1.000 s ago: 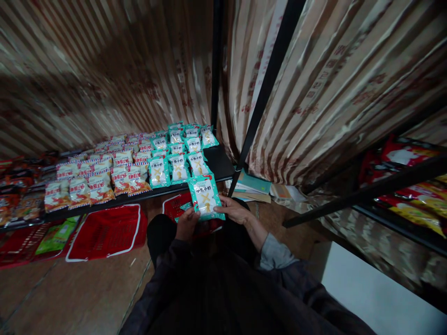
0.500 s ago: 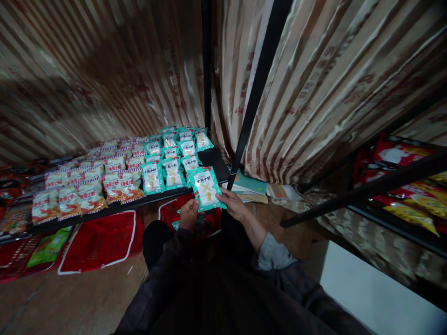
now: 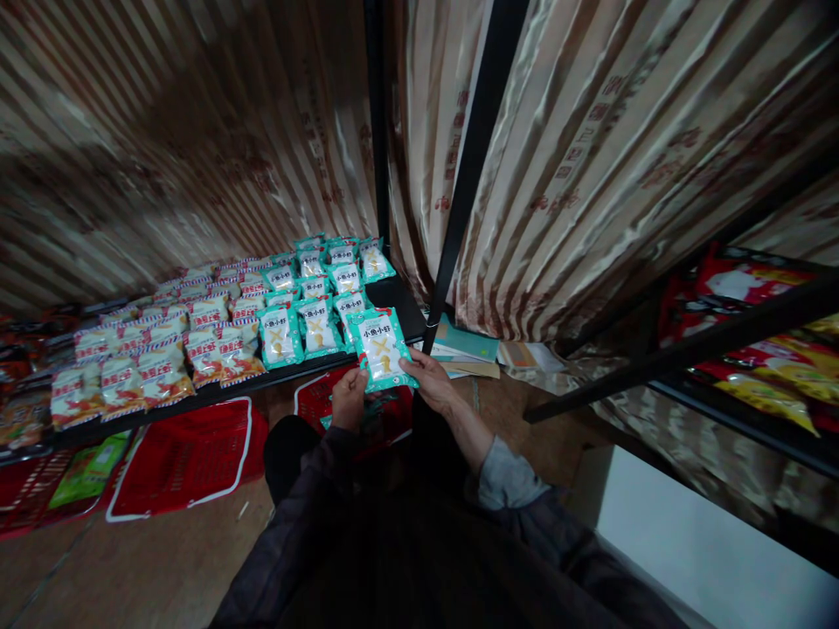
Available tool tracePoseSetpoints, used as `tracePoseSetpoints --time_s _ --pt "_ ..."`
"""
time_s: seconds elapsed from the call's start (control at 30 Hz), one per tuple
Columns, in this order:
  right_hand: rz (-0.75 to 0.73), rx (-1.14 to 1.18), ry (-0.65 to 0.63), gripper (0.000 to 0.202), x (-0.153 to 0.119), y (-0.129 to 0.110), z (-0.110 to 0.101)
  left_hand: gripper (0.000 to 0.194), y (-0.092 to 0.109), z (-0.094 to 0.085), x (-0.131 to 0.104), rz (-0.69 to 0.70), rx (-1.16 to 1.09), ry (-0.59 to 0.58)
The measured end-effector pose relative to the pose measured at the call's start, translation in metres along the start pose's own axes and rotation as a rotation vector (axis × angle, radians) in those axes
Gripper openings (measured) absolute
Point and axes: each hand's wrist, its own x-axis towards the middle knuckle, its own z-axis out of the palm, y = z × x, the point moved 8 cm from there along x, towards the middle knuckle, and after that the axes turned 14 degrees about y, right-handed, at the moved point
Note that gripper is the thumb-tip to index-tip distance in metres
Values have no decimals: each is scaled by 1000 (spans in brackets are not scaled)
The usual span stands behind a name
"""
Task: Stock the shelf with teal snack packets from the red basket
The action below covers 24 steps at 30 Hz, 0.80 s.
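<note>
A teal and white snack bag is held up in front of the shelf, its printed face towards me. My right hand grips it by its lower right edge, thumb on the front. At the lower left corner, my left hand has its fingers closed in a pinch on the bag's edge. Just behind stand rows of matching teal snack bags on the black shelf. To their left are rows of orange and white snack bags with striped edges.
Below the shelf is a red basket holding teal packs, with another red basket to its left. A black post rises at the shelf corner near some booklets. Red and yellow bags lie on a right-hand shelf.
The view has shifted slightly. My left hand has moved a little left and up along the bag's edge, while my right hand keeps its grip.
</note>
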Motion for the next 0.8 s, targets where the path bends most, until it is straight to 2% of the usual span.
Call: tracePoseSetpoints --time_s 0.27,0.5,0.8 --pt "-54 -5 57 46 -1 -3 -8 37 6 3 -4 -37 -100 -5" --pt "-45 -1 21 45 -4 -3 -6 30 7 4 -6 -7 -109 23" --pt "-48 30 80 42 -4 -5 -8 33 13 5 -8 25 -86 5"
